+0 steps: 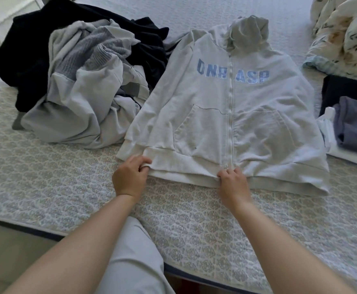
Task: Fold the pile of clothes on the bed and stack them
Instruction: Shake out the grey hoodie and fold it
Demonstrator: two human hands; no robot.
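Note:
A pale grey zip hoodie [232, 107] with blue letters on the chest lies flat and face up on the bed [67, 177], hood pointing away from me. My left hand [129, 177] pinches the ribbed hem at its near left corner. My right hand [233, 183] grips the hem at the bottom of the zip. To the left sits an unfolded pile [84, 81] of grey, knitted and black clothes. At the right edge a stack of folded clothes [351, 122] shows a grey-blue piece on top, with black and white pieces under it.
A crumpled floral duvet [342, 35] lies at the back right. The patterned mattress edge [46, 230] runs close to my body. White furniture [1, 11] stands beyond the bed at the top left.

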